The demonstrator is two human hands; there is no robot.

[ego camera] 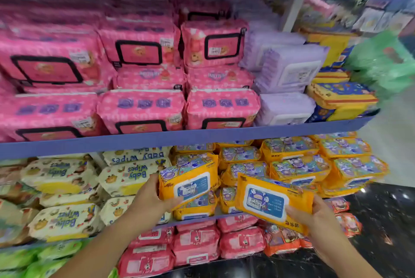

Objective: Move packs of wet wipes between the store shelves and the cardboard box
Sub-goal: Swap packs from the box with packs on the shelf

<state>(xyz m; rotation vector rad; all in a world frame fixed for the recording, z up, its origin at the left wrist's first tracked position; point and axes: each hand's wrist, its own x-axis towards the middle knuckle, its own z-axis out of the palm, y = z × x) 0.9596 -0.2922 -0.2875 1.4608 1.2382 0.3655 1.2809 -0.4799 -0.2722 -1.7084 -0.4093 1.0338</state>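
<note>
Two yellow packs of wet wipes with blue lids are in my hands in front of the middle shelf. My left hand (pixel 155 196) grips the left edge of one yellow pack (pixel 190 178), which is tilted against the stacked yellow packs (pixel 292 165). My right hand (pixel 314 212) holds the other yellow pack (pixel 269 201) by its right end, clear of the shelf. No cardboard box is in view.
Pink packs (pixel 139 111) and purple packs (pixel 285 107) fill the upper blue shelf (pixel 202 136). Cream "Baby Wipes" packs (pixel 67 219) lie to the left, red packs (pixel 197 246) below. A dark speckled floor (pixel 386 221) lies at the right.
</note>
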